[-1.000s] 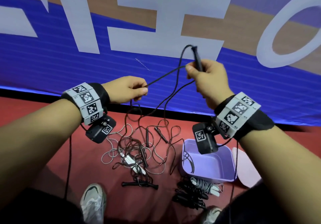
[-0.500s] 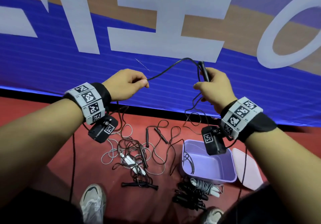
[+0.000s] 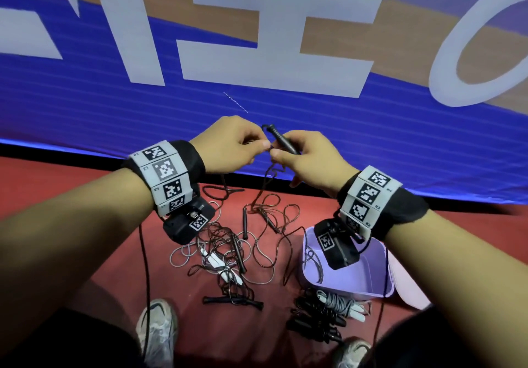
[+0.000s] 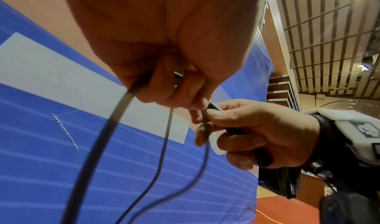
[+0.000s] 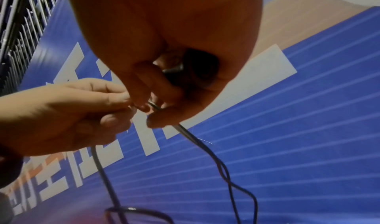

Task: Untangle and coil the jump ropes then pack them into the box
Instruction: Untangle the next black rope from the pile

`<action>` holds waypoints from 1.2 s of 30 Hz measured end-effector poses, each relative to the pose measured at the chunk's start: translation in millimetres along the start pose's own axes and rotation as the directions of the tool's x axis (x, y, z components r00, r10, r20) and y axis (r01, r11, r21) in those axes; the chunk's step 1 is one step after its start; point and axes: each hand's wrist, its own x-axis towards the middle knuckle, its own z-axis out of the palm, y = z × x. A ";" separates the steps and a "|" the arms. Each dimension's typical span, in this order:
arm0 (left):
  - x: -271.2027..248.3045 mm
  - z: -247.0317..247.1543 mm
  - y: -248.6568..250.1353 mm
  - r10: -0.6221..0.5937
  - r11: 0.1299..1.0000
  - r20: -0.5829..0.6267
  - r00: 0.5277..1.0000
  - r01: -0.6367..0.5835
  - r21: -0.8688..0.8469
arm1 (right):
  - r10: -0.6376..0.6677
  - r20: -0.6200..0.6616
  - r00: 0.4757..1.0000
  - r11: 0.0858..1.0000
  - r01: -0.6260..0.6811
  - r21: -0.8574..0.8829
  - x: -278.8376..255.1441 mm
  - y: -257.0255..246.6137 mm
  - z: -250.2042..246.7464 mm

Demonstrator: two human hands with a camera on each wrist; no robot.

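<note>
**Above the red floor, both hands meet on one black rope**

At chest height in front of the blue banner point(image 3: 114, 87), the left hand point(image 3: 228, 146) and right hand point(image 3: 307, 162) come together, fingertips almost touching. The left fingers point(image 4: 185, 87) are curled and pinch the black cord point(image 4: 107, 130) of a jump rope between thumb and forefinger; strands of it hang down from that hand. The right fingers point(image 4: 236, 149) are wrapped round the rope's black handle point(image 3: 281, 140), which sticks up and to the left out of the fist, with cord also caught under the thumb. From the two hands the cord drops in loose loops to the floor point(image 3: 71, 196).

Below the hands lies a tangled heap of ropes point(image 3: 228, 253), black and grey cords mixed, with black handles and a pair of white handles point(image 3: 221, 267) among them. To the right of the heap stands the lilac box point(image 3: 357, 285), open, a loop of dark cord hanging over its left wall. Its lid point(image 3: 408, 285) lies just beside it on the right. In front of the box sit coiled bundles point(image 3: 320, 310), black and grey. Two shoes point(image 3: 157, 330) show at the lower edge.
</note>
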 end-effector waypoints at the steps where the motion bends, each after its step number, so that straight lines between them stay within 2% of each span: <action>1: 0.2 0.0 0.8 -0.003 1.000 -0.012 1.000 0.002 -0.031 | -0.013 -0.007 1.000 1.000 0.013 -0.008 0.2 -1.6 0.6; 3: 0.2 -2.1 -0.5 -0.030 0.994 0.008 1.000 0.031 -0.105 | -0.031 -0.057 0.998 0.999 0.030 -0.012 3.5 -2.3 -4.2; 8: 0.6 -11.0 -17.8 -0.037 0.976 0.223 0.974 0.082 -0.199 | -0.066 -0.286 0.956 0.996 0.048 -0.071 10.5 -3.5 -31.1; 12: 1.7 -13.3 -38.5 -0.089 0.972 0.314 0.945 0.151 -0.179 | -0.048 -0.513 0.857 0.999 0.031 -0.041 14.3 -0.8 -62.6; 14: 0.3 -14.9 -46.8 -0.100 0.969 0.311 0.945 0.163 -0.186 | -0.041 -0.578 0.815 0.999 0.033 -0.025 13.8 3.1 -77.5; 15: 0.1 -16.8 -48.5 -0.100 0.971 0.288 0.952 0.157 -0.182 | -0.049 -0.579 0.814 0.998 0.026 -0.048 11.8 5.6 -82.0; 17: 0.2 -20.2 -47.6 -0.098 0.983 0.220 0.970 0.130 -0.133 | -0.081 -0.547 0.833 0.988 -0.006 -0.155 8.3 12.2 -85.2; 19: 0.3 -20.8 -44.4 -0.100 0.989 0.162 0.982 0.116 -0.092 | -0.056 -0.499 0.865 0.973 -0.065 -0.221 7.4 17.6 -83.3; 22: -2.8 -17.3 -36.7 -0.078 0.996 0.104 0.992 0.081 -0.027 | 0.026 -0.417 0.909 0.978 -0.110 -0.178 5.7 17.7 -75.4; 24: -5.1 -15.1 -29.0 -0.038 0.999 0.082 0.996 0.037 0.017 | 0.016 -0.342 0.939 0.990 -0.064 -0.129 3.0 12.7 -63.5; 27: -5.9 -12.3 -13.0 0.036 0.999 0.055 0.998 -0.037 0.016 | -0.054 -0.133 0.990 0.998 0.050 -0.038 -2.2 -0.7 -35.7; 30: -4.1 -8.4 -1.7 0.082 0.997 0.005 0.997 -0.082 -0.010 | -0.096 0.014 0.995 0.995 0.096 -0.036 -5.0 -9.8 -10.1; 34: -5.2 -8.6 0.3 0.067 0.996 -0.019 0.998 -0.068 -0.054 | -0.073 -0.007 0.997 0.990 0.071 -0.122 -3.3 -16.0 -3.8; 36: -5.7 -11.1 0.3 0.050 0.986 -0.046 0.998 -0.056 -0.160 | -0.088 -0.017 0.996 0.980 0.083 -0.179 -3.0 -19.2 -6.3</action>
